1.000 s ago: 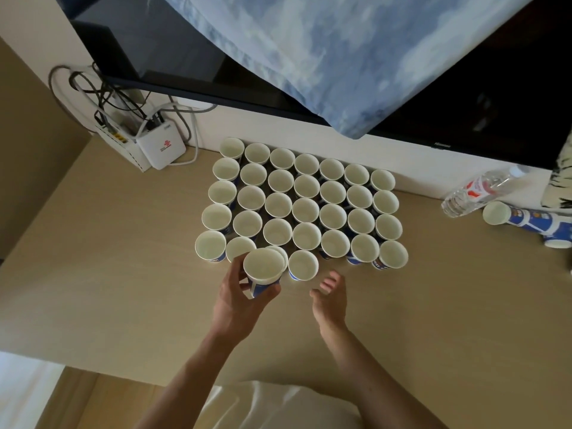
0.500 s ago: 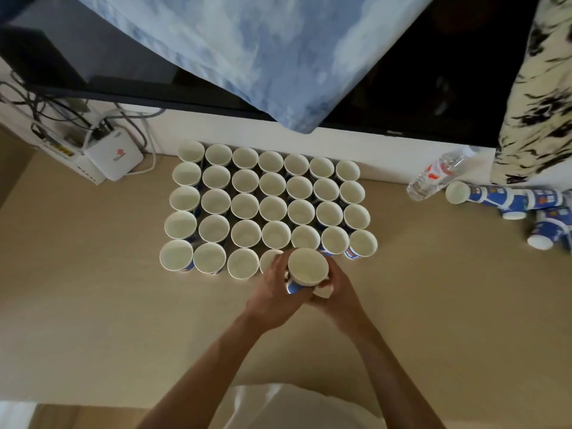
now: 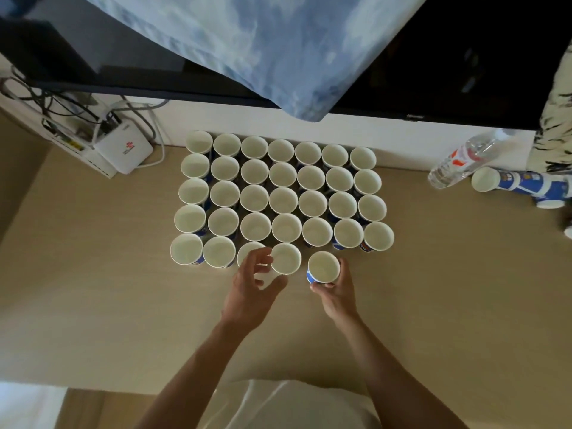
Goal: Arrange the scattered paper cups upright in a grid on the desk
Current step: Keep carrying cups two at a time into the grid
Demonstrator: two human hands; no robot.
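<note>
Right hand [image 3: 335,294] gripped one cup [image 3: 323,267] from the near side, fingers curled round its wall, mouth up; couldn't tell if its base sat on the desk [image 3: 93,305] or was just off it. Left hand [image 3: 250,287] held nothing, fingers loosely spread and slightly curled. Its fingertips [image 3: 264,253] were right at the rim of the end cup [image 3: 285,258] of the near row, contact unclear. A small gap lay between end cup and held cup, which was to the right of the left hand. The grid [image 3: 283,200] sat directly beyond both hands: four full rows of seven, all upright, rims close or touching. A part row nearest the hands had four cups, the third half hidden behind the left fingers. Spare nested cups [image 3: 523,185] lay on their side well off to the right of the right hand, beside a tilted bottle [image 3: 458,159]. A router [image 3: 123,153] sat far beyond and left of the left hand.
</note>
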